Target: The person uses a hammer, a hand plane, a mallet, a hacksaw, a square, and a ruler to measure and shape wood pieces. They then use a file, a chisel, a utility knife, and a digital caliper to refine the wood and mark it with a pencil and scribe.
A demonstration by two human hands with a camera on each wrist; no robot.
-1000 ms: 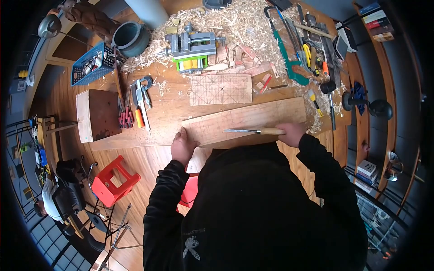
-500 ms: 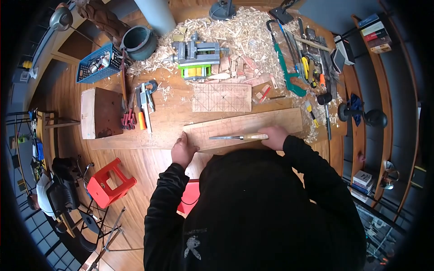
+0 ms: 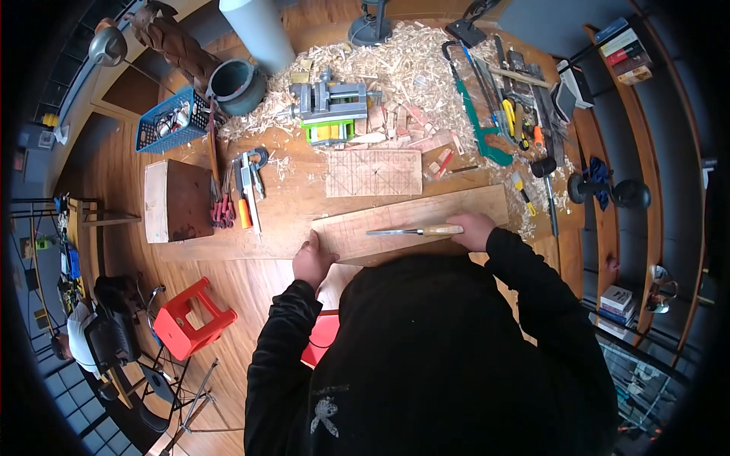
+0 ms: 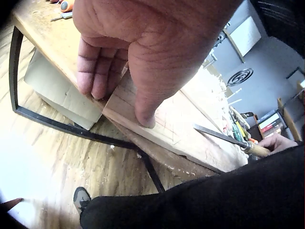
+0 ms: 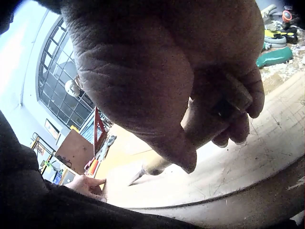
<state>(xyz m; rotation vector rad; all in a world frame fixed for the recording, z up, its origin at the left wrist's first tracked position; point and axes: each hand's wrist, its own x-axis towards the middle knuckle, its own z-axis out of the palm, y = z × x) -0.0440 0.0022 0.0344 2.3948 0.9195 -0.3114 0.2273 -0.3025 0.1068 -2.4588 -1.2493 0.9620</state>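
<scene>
A long pale wooden board (image 3: 441,209) with pencil lines lies at the table's near edge, slightly slanted. My left hand (image 3: 313,262) grips its left end; in the left wrist view the thumb (image 4: 145,112) presses on the top face while the other fingers (image 4: 95,71) hang down beside the end. Over the board's right half, my right hand (image 3: 474,231) holds a chisel (image 3: 395,232) by its wooden handle. The steel blade points left, lying low over the marked surface. Seen from the right wrist, the fingers (image 5: 238,129) wrap round the handle (image 5: 202,126).
Behind the board lies a smaller board with a drawn grid (image 3: 374,173). A grey vise (image 3: 332,101) stands among wood shavings (image 3: 414,61). A green-handled saw (image 3: 479,125) and several tools lie at right. Red-handled tools (image 3: 223,211) and a wooden box (image 3: 179,201) are at left.
My right hand moved left along the board with the chisel, then slightly back right. My left hand stayed at the board's left end. The head view shifted a little.
</scene>
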